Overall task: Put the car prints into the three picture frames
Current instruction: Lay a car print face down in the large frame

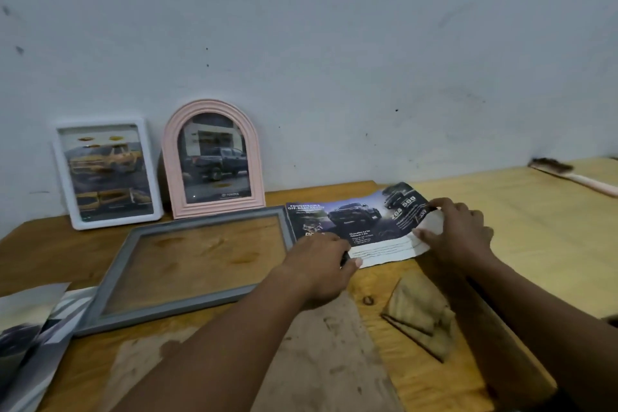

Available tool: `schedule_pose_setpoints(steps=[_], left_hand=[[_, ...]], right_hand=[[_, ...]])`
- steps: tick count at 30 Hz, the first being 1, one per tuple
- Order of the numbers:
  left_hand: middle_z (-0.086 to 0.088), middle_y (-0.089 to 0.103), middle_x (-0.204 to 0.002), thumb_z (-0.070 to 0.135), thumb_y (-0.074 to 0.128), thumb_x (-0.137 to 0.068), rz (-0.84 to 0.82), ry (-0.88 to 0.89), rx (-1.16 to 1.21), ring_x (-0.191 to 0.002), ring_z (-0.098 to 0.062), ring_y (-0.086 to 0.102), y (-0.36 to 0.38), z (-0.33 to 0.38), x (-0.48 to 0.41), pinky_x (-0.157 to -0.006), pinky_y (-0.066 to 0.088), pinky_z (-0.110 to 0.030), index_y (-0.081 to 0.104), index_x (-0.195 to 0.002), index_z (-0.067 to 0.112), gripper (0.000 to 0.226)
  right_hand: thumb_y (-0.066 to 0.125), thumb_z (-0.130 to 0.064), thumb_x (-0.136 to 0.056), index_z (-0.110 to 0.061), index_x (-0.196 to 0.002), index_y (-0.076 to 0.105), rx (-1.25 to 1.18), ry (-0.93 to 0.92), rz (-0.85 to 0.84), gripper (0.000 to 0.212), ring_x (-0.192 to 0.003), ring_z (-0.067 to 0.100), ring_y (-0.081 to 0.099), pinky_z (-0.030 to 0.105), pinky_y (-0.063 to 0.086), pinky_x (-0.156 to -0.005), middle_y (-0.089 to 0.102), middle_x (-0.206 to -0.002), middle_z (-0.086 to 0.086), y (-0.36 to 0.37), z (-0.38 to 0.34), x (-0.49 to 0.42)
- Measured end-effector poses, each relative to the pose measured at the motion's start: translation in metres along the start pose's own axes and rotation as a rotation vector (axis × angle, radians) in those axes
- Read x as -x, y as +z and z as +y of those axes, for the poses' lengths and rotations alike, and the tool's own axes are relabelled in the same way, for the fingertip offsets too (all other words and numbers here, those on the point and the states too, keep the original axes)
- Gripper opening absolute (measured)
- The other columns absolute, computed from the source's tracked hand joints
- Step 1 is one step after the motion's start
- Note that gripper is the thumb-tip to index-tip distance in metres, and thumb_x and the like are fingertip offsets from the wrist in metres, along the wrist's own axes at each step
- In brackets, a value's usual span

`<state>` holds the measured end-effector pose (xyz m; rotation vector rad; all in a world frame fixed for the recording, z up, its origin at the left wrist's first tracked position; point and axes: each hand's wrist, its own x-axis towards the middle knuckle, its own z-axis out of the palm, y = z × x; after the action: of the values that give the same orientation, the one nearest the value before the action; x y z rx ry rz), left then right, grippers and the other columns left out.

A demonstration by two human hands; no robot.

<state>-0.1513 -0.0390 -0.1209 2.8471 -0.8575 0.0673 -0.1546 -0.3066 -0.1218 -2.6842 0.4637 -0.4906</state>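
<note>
A dark car print [357, 217] lies flat on the wooden table, just right of a grey frame [110, 271] that lies flat with only wood showing through it. My left hand [321, 264] presses on the print's near left corner. My right hand [458, 231] pinches its right end, which curls up and shows the white back. A white frame [60, 174] holding a yellow car print and a pink arched frame [174, 174] holding a dark pickup print lean upright against the wall.
A brown backing board [307, 354] lies near me under my left arm. A folded tan piece [421, 311] sits by my right forearm. Loose brochure pages [30, 338] lie at the left edge. A brush [568, 174] rests far right.
</note>
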Motion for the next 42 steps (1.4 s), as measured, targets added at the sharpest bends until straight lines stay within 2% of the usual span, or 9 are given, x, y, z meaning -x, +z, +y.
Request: schedule_pose_setpoints(steps=[2, 4, 7, 10, 21, 26, 31, 35, 42], left_hand=[[-0.001, 0.059, -0.118, 0.056, 0.039, -0.101, -0.016, -0.017, 0.01, -0.111, -0.024, 0.053, 0.0, 0.003, -0.008, -0.09, 0.047, -0.041, 0.061, -0.116, 0.023, 0.042], [0.0, 0.059, -0.116, 0.056, 0.039, -0.101, -0.009, -0.013, 0.033, -0.111, -0.024, 0.052, 0.0, 0.003, -0.011, -0.088, 0.049, -0.043, 0.061, -0.116, 0.023, 0.042], [0.003, 0.062, -0.116, 0.054, 0.041, -0.101, 0.017, -0.009, 0.073, -0.111, -0.021, 0.053, 0.001, -0.002, -0.011, -0.088, 0.05, -0.042, 0.063, -0.118, 0.024, 0.041], [0.005, 0.062, -0.119, 0.052, 0.042, -0.102, 0.05, -0.02, 0.065, -0.112, -0.018, 0.052, 0.001, -0.006, -0.009, -0.088, 0.049, -0.038, 0.062, -0.122, 0.025, 0.039], [0.004, 0.059, -0.123, 0.05, 0.044, -0.102, 0.123, -0.048, 0.095, -0.116, -0.016, 0.046, 0.007, -0.015, -0.006, -0.088, 0.048, -0.036, 0.063, -0.123, 0.026, 0.037], [0.007, 0.06, -0.114, 0.05, 0.044, -0.102, 0.143, -0.058, 0.097, -0.11, -0.015, 0.048, 0.003, -0.016, -0.003, -0.086, 0.048, -0.037, 0.065, -0.111, 0.027, 0.033], [0.006, 0.061, -0.112, 0.051, 0.045, -0.101, 0.161, -0.076, 0.074, -0.106, -0.016, 0.049, -0.007, -0.026, 0.007, -0.087, 0.047, -0.037, 0.064, -0.114, 0.026, 0.034], [0.002, 0.061, -0.117, 0.051, 0.046, -0.101, 0.168, -0.115, 0.053, -0.11, -0.017, 0.052, -0.02, -0.038, 0.023, -0.091, 0.047, -0.039, 0.062, -0.124, 0.025, 0.038], [0.0, 0.054, -0.14, 0.052, 0.047, -0.1, 0.185, -0.221, 0.047, -0.128, -0.019, 0.045, -0.058, -0.081, 0.076, -0.101, 0.043, -0.04, 0.051, -0.14, 0.03, 0.045]], right_hand=[[0.068, -0.054, -0.083, -0.03, -0.139, 0.043, 0.161, -0.002, 0.072, 0.066, -0.136, 0.034, 0.026, 0.052, 0.03, -0.102, 0.036, -0.15, 0.006, 0.001, 0.006, 0.001], [0.065, -0.05, -0.086, -0.03, -0.14, 0.043, 0.221, -0.089, 0.131, 0.062, -0.14, 0.031, 0.018, 0.053, 0.026, -0.103, 0.029, -0.155, 0.003, 0.004, 0.004, 0.005], [0.059, -0.046, -0.09, -0.034, -0.14, 0.043, 0.134, -0.219, -0.036, 0.054, -0.139, 0.025, 0.029, 0.053, 0.028, -0.105, 0.038, -0.152, -0.003, 0.011, -0.012, 0.008], [0.05, -0.043, -0.094, -0.036, -0.13, 0.052, 0.056, -0.244, -0.241, 0.037, -0.131, 0.023, 0.042, 0.052, 0.031, -0.102, 0.05, -0.141, -0.005, 0.023, -0.031, 0.015], [0.048, -0.04, -0.094, -0.035, -0.125, 0.055, 0.037, -0.196, -0.288, 0.032, -0.131, 0.026, 0.041, 0.055, 0.029, -0.103, 0.049, -0.137, -0.003, 0.022, -0.044, 0.025], [0.053, -0.04, -0.091, -0.038, -0.115, 0.056, 0.013, -0.191, -0.272, 0.024, -0.131, 0.027, 0.039, 0.052, 0.027, -0.104, 0.049, -0.132, -0.001, 0.02, -0.053, 0.027], [0.058, -0.045, -0.091, -0.03, -0.131, 0.052, 0.024, -0.224, -0.293, 0.043, -0.131, 0.025, 0.041, 0.053, 0.028, -0.106, 0.049, -0.137, 0.0, 0.018, -0.076, 0.033], [0.06, -0.045, -0.091, -0.03, -0.131, 0.052, 0.005, -0.299, -0.318, 0.044, -0.131, 0.026, 0.042, 0.052, 0.029, -0.106, 0.05, -0.138, 0.0, 0.017, -0.108, 0.044], [0.064, -0.04, -0.09, -0.028, -0.137, 0.049, -0.098, -0.47, -0.418, 0.051, -0.127, 0.026, 0.048, 0.055, 0.042, -0.105, 0.049, -0.141, 0.002, 0.016, -0.186, 0.064]])
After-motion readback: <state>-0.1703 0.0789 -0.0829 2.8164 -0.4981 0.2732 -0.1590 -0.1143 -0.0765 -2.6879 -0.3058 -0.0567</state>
